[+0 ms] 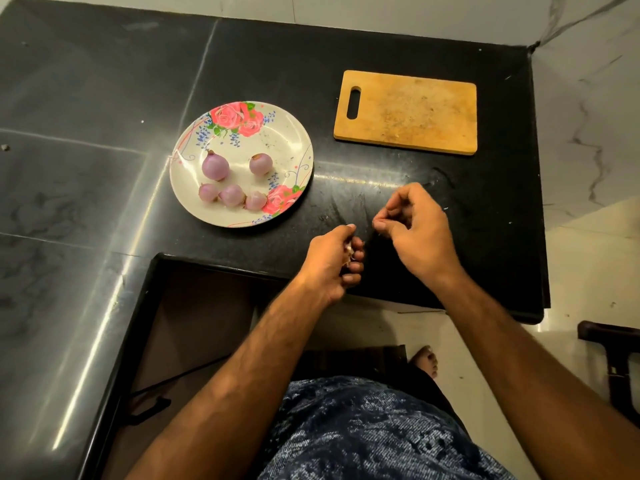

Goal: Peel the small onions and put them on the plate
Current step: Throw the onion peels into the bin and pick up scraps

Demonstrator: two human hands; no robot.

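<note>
So the small onion (350, 250) sits in the left hand (330, 265), fingers curled tight round it, and only a pale sliver with some papery skin peeks out between thumb and fingertips. Honestly can't tell which way its long axis runs or where the tip points, too much of it is buried in the fist.

The right hand (412, 226) hangs just to the right of the left one and a little farther out, not touching it. Its fingers are curled in, thumb pressed to forefinger. Can't tell if there's a scrap of skin pinched there or nothing at all.

Out beyond the left hand and off to its left is the flowery plate (298, 140) on the black countertop (104, 98), near but with a gap of bare counter between. Five peeled onions (215, 166) lie on it: two bigger ones toward the middle, the left one with its pointy end aimed away from the person, and three smaller ones in a row along the near rim. Well beyond the right hand is a wooden cutting board (408, 112), handle slot on its left end. Nothing sits between the hands and the plate.
</note>
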